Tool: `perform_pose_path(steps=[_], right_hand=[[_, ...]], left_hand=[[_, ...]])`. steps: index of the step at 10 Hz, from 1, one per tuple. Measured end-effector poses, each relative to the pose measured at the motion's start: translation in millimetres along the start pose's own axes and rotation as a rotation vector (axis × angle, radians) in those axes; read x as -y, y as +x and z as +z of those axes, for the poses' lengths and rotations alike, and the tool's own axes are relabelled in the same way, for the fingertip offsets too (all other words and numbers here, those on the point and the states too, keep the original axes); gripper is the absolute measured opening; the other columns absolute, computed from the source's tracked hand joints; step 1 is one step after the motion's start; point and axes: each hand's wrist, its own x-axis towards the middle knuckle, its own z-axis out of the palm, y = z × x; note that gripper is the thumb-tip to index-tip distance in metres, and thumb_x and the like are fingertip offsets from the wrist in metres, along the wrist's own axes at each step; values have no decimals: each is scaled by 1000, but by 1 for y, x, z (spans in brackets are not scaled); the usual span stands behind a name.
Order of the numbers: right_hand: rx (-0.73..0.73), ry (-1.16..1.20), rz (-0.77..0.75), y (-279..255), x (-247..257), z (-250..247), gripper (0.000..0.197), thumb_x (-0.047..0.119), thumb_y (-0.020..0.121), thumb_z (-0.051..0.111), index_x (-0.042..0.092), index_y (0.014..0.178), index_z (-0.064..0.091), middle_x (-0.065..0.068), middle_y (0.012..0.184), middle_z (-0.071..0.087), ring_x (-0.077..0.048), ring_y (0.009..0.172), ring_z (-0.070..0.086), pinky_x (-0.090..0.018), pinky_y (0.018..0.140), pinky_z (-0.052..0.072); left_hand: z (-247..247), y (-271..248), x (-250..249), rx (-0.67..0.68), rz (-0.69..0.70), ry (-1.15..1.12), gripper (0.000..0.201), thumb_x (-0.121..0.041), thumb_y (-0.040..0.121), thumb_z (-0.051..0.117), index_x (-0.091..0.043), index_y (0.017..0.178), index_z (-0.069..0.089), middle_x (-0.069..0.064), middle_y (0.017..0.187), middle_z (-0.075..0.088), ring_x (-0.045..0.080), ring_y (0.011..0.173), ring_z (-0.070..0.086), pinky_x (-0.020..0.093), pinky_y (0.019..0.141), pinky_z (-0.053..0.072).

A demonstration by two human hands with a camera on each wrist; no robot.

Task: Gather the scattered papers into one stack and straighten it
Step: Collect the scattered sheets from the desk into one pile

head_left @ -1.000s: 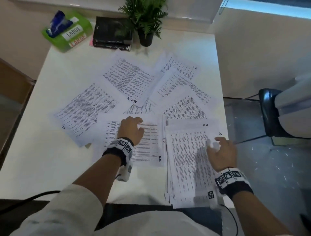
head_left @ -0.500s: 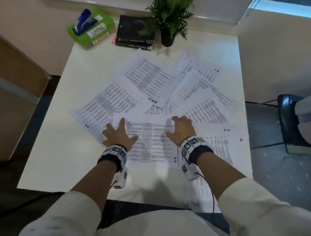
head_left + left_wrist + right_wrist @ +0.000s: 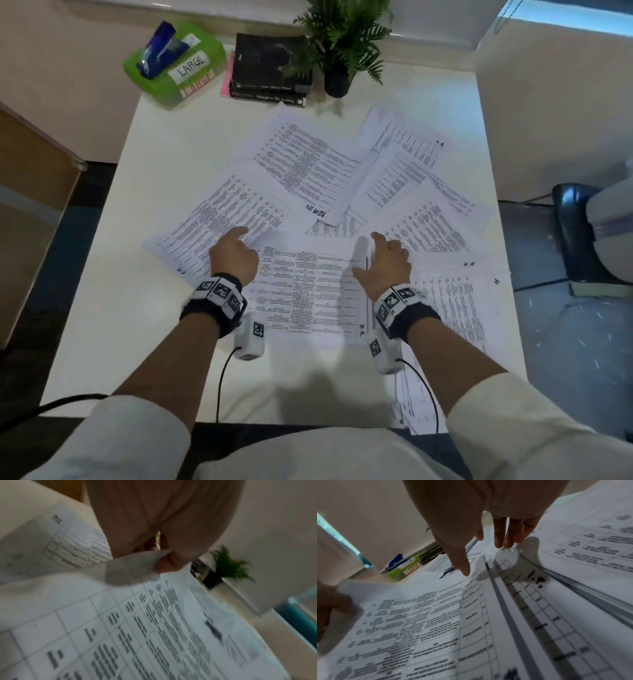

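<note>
Printed sheets lie fanned across the white table (image 3: 164, 322). A centre sheet (image 3: 308, 291) lies straight in front of me. My left hand (image 3: 245, 238) pinches that sheet's far left corner and lifts it; the left wrist view shows the raised corner (image 3: 137, 562) between thumb and fingers (image 3: 164, 563). My right hand (image 3: 380, 248) hovers with straight fingers (image 3: 499, 534) over the sheet's right edge, where it overlaps a thicker stack (image 3: 455, 318) at the front right. Other loose sheets lie at the left (image 3: 219, 219), the middle back (image 3: 305, 168) and the back right (image 3: 411, 150).
Along the table's back edge stand a green box labelled LARGE (image 3: 174, 65), a pile of black books (image 3: 270, 75) and a small potted plant (image 3: 339, 41). A black chair (image 3: 575, 240) stands off the right side. Wooden furniture (image 3: 30, 205) is at the left.
My right hand left the front-right stack and came to the centre sheet's right edge. My left hand slid to the sheet's far left corner, went from flat to pinching, and raised that corner.
</note>
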Motion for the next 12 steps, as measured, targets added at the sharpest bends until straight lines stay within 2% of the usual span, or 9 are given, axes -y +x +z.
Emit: perform_pose_path(steps=[2, 4, 5, 6, 7, 8, 9, 10, 12], right_hand=[[-156, 554, 114, -3, -19, -9, 62, 43, 82, 73, 24, 136, 48, -6, 124, 55, -20, 108, 57, -34, 91, 49], [-245, 1015, 94, -21, -30, -16, 33, 44, 98, 53, 17, 115, 63, 8, 92, 68, -8, 82, 63, -33, 79, 50], [-50, 1310, 223, -24, -27, -16, 77, 75, 81, 53, 12, 126, 60, -9, 109, 72, -25, 101, 69, -46, 92, 53], [41, 1650, 310, -28, -30, -20, 86, 91, 63, 47, 21, 109, 70, -15, 120, 70, -34, 110, 67, -52, 97, 50], [42, 2034, 441, -51, -27, -42, 78, 92, 66, 45, 27, 100, 68, -8, 113, 73, -27, 105, 69, -47, 92, 54], [139, 2021, 467, -50, -36, -47, 101, 84, 55, 65, 20, 133, 57, -15, 136, 60, -41, 124, 56, -62, 107, 37], [70, 1510, 619, -32, -82, -29, 130, 73, 31, 88, 19, 141, 47, -15, 133, 61, -42, 115, 62, -67, 92, 48], [-98, 1300, 618, -15, -147, -14, 127, 51, 33, 98, 15, 142, 44, -10, 130, 62, -37, 109, 64, -68, 81, 51], [-102, 974, 586, -56, -182, -67, 39, 12, 74, 74, 13, 112, 66, -12, 108, 70, -37, 92, 67, -52, 83, 55]], left_hand=[[-25, 27, 8, -45, -42, -230, 26, -10, 93, 46, -18, 81, 68, 9, 78, 64, 27, 71, 58, 35, 67, 51], [-28, 31, 7, -18, -292, -425, 20, -7, 90, 49, -5, 105, 62, 2, 69, 46, 19, 61, 42, 27, 55, 38], [-14, 24, 4, 14, -278, -356, 41, -8, 83, 52, 8, 121, 55, 12, 87, 59, 28, 83, 49, 46, 87, 50], [8, 6, -4, 56, -296, -232, 43, -1, 85, 55, -3, 128, 56, 25, 129, 53, 37, 111, 55, 43, 102, 45], [36, -20, -28, 68, -369, -469, 40, -4, 84, 56, 4, 122, 56, 28, 127, 58, 45, 118, 56, 51, 103, 46], [63, -37, -40, 156, -353, -580, 43, 2, 83, 52, 2, 126, 53, 22, 123, 62, 40, 111, 61, 46, 98, 50], [94, -65, -50, 300, -401, -771, 51, 10, 84, 45, -12, 129, 53, 14, 121, 64, 32, 103, 63, 41, 89, 55], [113, -90, -60, 341, -414, -827, 46, 16, 88, 36, -11, 119, 57, 10, 100, 65, 26, 84, 63, 31, 63, 57], [122, -96, -65, 223, -139, -334, 28, 3, 85, 44, -18, 95, 61, 4, 90, 62, 14, 61, 53, 19, 51, 40]])
